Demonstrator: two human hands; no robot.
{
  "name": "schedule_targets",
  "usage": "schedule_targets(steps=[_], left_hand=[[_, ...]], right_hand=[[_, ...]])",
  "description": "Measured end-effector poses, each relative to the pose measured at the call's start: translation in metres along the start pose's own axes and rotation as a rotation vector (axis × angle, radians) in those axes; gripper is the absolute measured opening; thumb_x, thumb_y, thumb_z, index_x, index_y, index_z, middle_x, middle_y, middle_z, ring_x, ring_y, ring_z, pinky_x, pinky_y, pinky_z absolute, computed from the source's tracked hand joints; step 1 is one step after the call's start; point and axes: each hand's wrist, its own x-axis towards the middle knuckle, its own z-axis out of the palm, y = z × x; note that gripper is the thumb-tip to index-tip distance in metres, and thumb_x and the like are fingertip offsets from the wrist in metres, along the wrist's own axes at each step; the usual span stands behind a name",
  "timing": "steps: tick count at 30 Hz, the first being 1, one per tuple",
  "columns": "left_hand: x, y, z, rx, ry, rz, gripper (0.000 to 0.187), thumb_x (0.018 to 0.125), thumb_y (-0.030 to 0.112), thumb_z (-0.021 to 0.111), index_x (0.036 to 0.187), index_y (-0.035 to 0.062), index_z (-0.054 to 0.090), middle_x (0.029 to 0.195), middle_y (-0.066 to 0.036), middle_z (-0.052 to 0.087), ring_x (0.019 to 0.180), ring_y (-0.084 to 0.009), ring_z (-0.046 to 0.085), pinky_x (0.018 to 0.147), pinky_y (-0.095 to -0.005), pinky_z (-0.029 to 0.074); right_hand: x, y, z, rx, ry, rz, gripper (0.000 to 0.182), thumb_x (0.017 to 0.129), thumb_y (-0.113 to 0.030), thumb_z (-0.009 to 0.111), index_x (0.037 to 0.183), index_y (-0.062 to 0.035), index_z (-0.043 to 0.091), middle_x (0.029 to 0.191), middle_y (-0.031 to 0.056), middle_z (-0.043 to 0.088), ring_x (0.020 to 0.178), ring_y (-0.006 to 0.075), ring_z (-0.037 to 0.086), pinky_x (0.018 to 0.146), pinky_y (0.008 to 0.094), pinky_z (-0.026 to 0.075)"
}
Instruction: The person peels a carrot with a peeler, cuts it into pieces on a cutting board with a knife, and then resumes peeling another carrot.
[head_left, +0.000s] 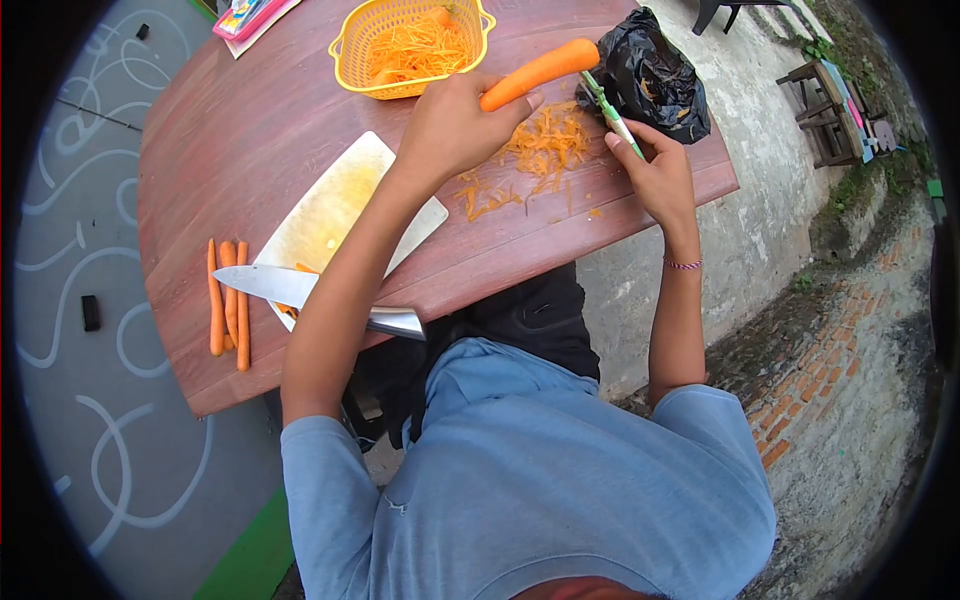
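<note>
My left hand (455, 125) grips a whole orange carrot (545, 70) by its thick end and holds it up over the wooden table (250, 120). My right hand (655, 170) holds a green-handled peeler (612, 110) whose tip touches the carrot's far end. Beneath them lies a pile of orange carrot shavings (545, 145). Behind my left hand stands a yellow basket (355, 60) with shredded carrot in it.
A white cutting board (335, 205) lies left of my arm with a large knife (275, 285) across its near end. Three carrot sticks (228, 300) lie at the table's left edge. A black plastic bag (655, 75) sits at the far right corner.
</note>
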Motion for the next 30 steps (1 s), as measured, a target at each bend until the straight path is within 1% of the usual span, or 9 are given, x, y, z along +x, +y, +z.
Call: schedule_targets(steps=[5, 8, 12, 15, 17, 18, 20, 25, 30], left_hand=[[0.001, -0.012, 0.001, -0.120, -0.060, 0.004, 0.046, 0.098, 0.048, 0.069, 0.107, 0.0025, 0.073, 0.080, -0.004, 0.068, 0.075, -0.0128, 0.060, 0.073, -0.0316, 0.048], [-0.002, -0.013, -0.003, -0.240, -0.078, 0.036, 0.045, 0.103, 0.046, 0.063, 0.112, 0.0024, 0.069, 0.087, -0.003, 0.068, 0.084, -0.0123, 0.060, 0.081, -0.0309, 0.047], [-0.006, -0.021, -0.009, -0.273, -0.109, 0.077, 0.042, 0.105, 0.042, 0.063, 0.117, 0.0019, 0.070, 0.095, -0.004, 0.071, 0.092, -0.0127, 0.063, 0.089, -0.0307, 0.049], [-0.011, -0.022, -0.013, -0.245, -0.120, 0.064, 0.041, 0.103, 0.038, 0.067, 0.123, 0.0014, 0.070, 0.102, -0.006, 0.072, 0.098, -0.0128, 0.065, 0.095, -0.0311, 0.050], [-0.015, -0.021, -0.016, -0.249, -0.136, 0.067, 0.041, 0.102, 0.035, 0.070, 0.125, 0.0011, 0.070, 0.104, -0.006, 0.072, 0.100, -0.0130, 0.065, 0.095, -0.0311, 0.050], [-0.017, -0.019, -0.017, -0.253, -0.153, 0.070, 0.042, 0.100, 0.033, 0.073, 0.127, 0.0009, 0.070, 0.106, -0.006, 0.072, 0.102, -0.0131, 0.065, 0.096, -0.0311, 0.051], [-0.021, -0.015, -0.017, -0.254, -0.161, 0.133, 0.042, 0.098, 0.032, 0.075, 0.127, 0.0010, 0.070, 0.106, -0.007, 0.072, 0.101, -0.0142, 0.066, 0.095, -0.0315, 0.052], [-0.023, -0.010, -0.019, -0.092, -0.099, 0.355, 0.044, 0.093, 0.028, 0.079, 0.128, 0.0019, 0.071, 0.109, -0.011, 0.074, 0.100, -0.0204, 0.069, 0.092, -0.0336, 0.054], [-0.022, 0.021, -0.018, -0.035, -0.088, 0.477, 0.043, 0.095, 0.028, 0.076, 0.129, 0.0031, 0.071, 0.114, -0.019, 0.075, 0.100, -0.0324, 0.072, 0.091, -0.0396, 0.055]], right_hand=[[0.010, -0.003, -0.008, -0.467, 0.056, -0.058, 0.038, 0.090, -0.026, 0.077, 0.116, 0.0011, 0.076, 0.100, 0.0205, 0.077, 0.087, 0.0351, 0.075, 0.081, 0.0413, 0.056], [0.016, 0.007, -0.002, -0.644, 0.199, -0.120, 0.032, 0.089, -0.024, 0.075, 0.111, 0.0001, 0.077, 0.101, 0.0217, 0.076, 0.092, 0.0434, 0.071, 0.084, 0.0478, 0.056], [0.010, 0.007, -0.005, -0.729, 0.219, -0.278, 0.030, 0.089, -0.022, 0.074, 0.111, -0.0013, 0.078, 0.104, 0.0211, 0.076, 0.093, 0.0440, 0.070, 0.086, 0.0504, 0.055], [-0.001, -0.009, -0.010, -0.723, 0.210, -0.339, 0.035, 0.091, -0.025, 0.076, 0.118, -0.0018, 0.076, 0.112, 0.0203, 0.075, 0.092, 0.0367, 0.074, 0.083, 0.0472, 0.057], [-0.006, -0.029, -0.007, -0.208, 0.083, -0.077, 0.044, 0.096, -0.031, 0.075, 0.126, 0.0002, 0.072, 0.115, 0.0192, 0.075, 0.092, 0.0260, 0.076, 0.075, 0.0407, 0.059], [-0.006, -0.041, -0.004, -0.208, 0.086, -0.074, 0.044, 0.096, -0.031, 0.075, 0.126, 0.0002, 0.072, 0.115, 0.0192, 0.075, 0.092, 0.0260, 0.076, 0.075, 0.0407, 0.059], [-0.007, -0.060, 0.002, 0.354, -0.090, -0.011, 0.046, 0.101, -0.034, 0.071, 0.132, 0.0008, 0.068, 0.113, 0.0172, 0.075, 0.090, 0.0180, 0.076, 0.068, 0.0308, 0.060], [0.003, -0.071, 0.006, 0.401, -0.281, -0.037, 0.040, 0.105, -0.024, 0.066, 0.132, 0.0049, 0.065, 0.115, 0.0174, 0.075, 0.083, 0.0174, 0.077, 0.068, 0.0237, 0.062], [-0.012, -0.078, 0.010, 0.517, -0.243, -0.114, 0.035, 0.103, -0.016, 0.068, 0.130, 0.0071, 0.066, 0.117, 0.0165, 0.074, 0.098, 0.0194, 0.075, 0.079, 0.0280, 0.065]])
